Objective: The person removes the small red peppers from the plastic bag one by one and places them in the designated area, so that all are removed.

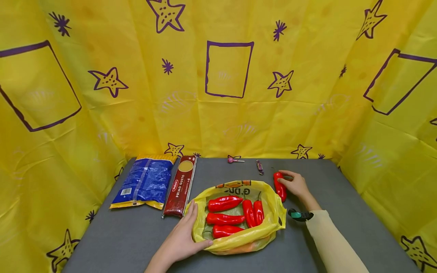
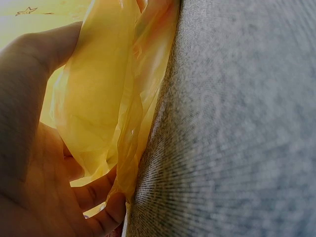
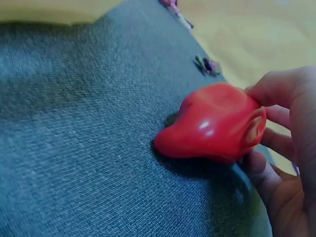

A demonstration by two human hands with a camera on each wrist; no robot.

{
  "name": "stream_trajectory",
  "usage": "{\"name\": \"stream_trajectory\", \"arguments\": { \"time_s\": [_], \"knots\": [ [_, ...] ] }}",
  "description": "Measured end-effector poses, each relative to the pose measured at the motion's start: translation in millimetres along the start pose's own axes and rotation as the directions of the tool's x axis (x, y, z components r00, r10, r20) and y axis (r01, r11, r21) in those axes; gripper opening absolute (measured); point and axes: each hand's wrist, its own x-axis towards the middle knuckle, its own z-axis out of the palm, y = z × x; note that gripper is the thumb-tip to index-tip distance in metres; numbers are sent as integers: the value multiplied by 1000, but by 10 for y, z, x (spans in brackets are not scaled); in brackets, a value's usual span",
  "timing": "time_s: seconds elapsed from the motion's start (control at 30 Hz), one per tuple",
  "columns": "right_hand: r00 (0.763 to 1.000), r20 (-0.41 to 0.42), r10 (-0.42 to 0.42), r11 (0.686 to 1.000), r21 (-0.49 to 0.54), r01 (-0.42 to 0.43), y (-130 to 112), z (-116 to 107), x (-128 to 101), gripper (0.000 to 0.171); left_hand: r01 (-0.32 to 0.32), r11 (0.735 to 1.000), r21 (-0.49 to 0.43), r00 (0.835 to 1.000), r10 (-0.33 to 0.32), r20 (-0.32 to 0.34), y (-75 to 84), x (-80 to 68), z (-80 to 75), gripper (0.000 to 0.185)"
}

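Backdrop: yellow sheeting [image 1: 218, 113] printed with purple stars and rectangles, hung behind and to both sides of the work surface.
Surface: grey fabric-covered table [image 1: 341, 197], flat.
Blue packet [image 1: 145, 182]: lying flat at rear left, touching or just beside the spaghetti pack.
Spaghetti pack [image 1: 181, 186]: dark red, long, lying flat between blue packet and bag.
Yellow plastic bag [image 1: 239, 242]: lying on the table, mouth spread wide; holds five red peppers [image 1: 224, 203].
Left hand [image 1: 181, 239]: fingers loosely curled round the bag's near-left rim, likely steadying the mouth open.
Right hand [image 1: 296, 184]: fingers curled round the loose red pepper [image 1: 280, 186]; seems a pick-up grip.
Loose red pepper: on the table just right of the bag, outside it.
Small items: pink object [image 1: 235, 160] and dark object [image 1: 260, 167] near the rear edge; type not discernible.
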Motion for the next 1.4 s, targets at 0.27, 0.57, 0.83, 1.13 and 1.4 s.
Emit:
{"name": "stream_trajectory", "arguments": {
  "time_s": [0.27,0.57,0.83,1.13,1.4],
  "knots": [
    [1000,20,5,1000,-3,-5,28,-4,6,50,-10,1000,8,1000,10,-6,-13,6,6,133],
    [1000,-11,10,1000,8,-10,27,57,18,53,-3,1000,7,1000,4,-13,-12,12,6,132],
    [999,-30,15,1000,11,-15,1,51,-15,55,-11,1000,6,1000,11,-8,11,-6,-6,133],
    [997,-69,-40,999,-34,38,-90,-74,-71,55,-6,1000,1,1000,6,-7,2,0,-2,132],
    [982,-123,-141,990,-20,139,-337,-174,-109,51,5,1000,2,1000,-5,-5,-1,5,-1,132]
  ]
}}
